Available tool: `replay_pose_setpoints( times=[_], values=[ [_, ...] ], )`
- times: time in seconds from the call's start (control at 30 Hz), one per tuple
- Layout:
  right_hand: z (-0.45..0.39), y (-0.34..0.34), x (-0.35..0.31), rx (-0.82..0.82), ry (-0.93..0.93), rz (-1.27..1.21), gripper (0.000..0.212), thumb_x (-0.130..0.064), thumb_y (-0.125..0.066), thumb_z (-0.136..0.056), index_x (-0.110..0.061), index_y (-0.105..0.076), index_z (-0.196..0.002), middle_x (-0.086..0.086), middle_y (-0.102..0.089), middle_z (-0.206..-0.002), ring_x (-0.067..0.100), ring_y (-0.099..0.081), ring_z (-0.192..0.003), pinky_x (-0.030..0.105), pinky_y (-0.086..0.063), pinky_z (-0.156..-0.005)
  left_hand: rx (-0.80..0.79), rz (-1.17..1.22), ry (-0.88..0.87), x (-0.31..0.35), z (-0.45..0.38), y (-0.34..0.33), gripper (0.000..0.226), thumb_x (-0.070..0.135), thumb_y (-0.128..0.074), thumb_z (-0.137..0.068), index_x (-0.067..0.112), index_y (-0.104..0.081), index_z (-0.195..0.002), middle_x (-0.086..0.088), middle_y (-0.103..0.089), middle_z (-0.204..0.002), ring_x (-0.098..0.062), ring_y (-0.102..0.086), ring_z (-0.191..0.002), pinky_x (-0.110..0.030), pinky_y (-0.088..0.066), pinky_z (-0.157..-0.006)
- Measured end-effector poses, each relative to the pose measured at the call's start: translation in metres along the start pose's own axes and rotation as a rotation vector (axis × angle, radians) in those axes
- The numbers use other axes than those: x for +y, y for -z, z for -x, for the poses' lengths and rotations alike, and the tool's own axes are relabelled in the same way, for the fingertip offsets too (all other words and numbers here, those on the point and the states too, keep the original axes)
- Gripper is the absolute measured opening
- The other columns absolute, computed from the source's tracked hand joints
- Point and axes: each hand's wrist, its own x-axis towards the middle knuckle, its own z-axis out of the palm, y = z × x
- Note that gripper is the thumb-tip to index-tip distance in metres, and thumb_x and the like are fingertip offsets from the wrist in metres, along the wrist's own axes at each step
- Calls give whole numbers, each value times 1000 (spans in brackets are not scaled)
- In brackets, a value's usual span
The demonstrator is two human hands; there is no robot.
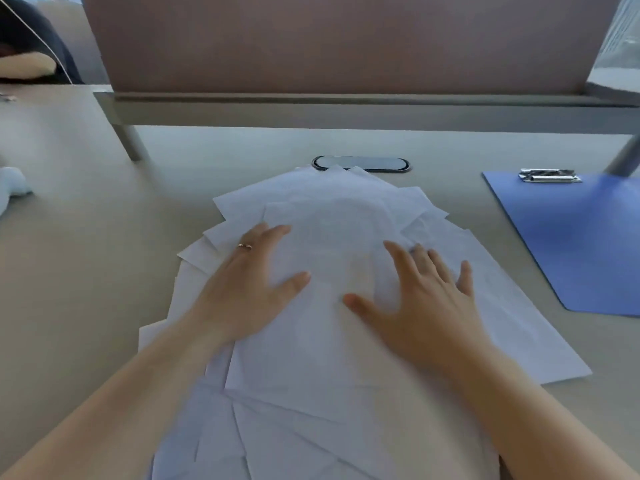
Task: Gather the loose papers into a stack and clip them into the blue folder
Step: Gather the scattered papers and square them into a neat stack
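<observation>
1. Step in hand: gathering. The left hand [252, 282] and right hand [420, 299] lie flat, fingers spread, on the fanned heap of loose white paper sheets [332, 341]; neither grips a sheet.
2. The sheets lie skewed at the centre of the pale beige counter [86, 237], corners jutting out on every side.
3. The flat blue plastic folder [575, 237] lies to the right, apart from the sheets, its silver metal clip [550, 176] at the far edge.
4. Next move, by judgement: draw the edges inward and square them.
5. Surroundings: a mauve partition panel [346, 43] on a grey rail; a dark oval cable port [360, 163].
</observation>
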Motion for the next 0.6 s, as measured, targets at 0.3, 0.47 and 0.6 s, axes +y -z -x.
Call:
replay_pose_setpoints(
  times=[0.3,0.47,0.6],
  values=[
    [11,8,-14,-32,-54,-108,103,-91,-39,-71,-39,-10,-155,1,-32,-161,24,-20,-152,58,-1,-122,1,-58,-102,10,13,3,73,56,-58,-88,36,-27,-150,2,-17,-164,-8,-15,-150,-34,-22,-120],
    [13,16,-13,46,-140,-522,90,-74,-66,-73,-46,-25,-148,-3,-49,-147,25,-34,-144,53,-20,-121,-48,-47,-67,3,18,5,76,67,-54,-84,43,-24,-149,4,-14,-165,-8,-17,-150,-37,-26,-119],
    [11,21,-4,137,-192,-955,83,-56,-81,-68,-48,-41,-140,-3,-60,-132,16,-56,-123,40,-51,-95,-58,-44,-64,4,18,6,72,64,-54,-86,41,-27,-148,6,-18,-163,-7,-17,-150,-36,-26,-119]
  ],
)
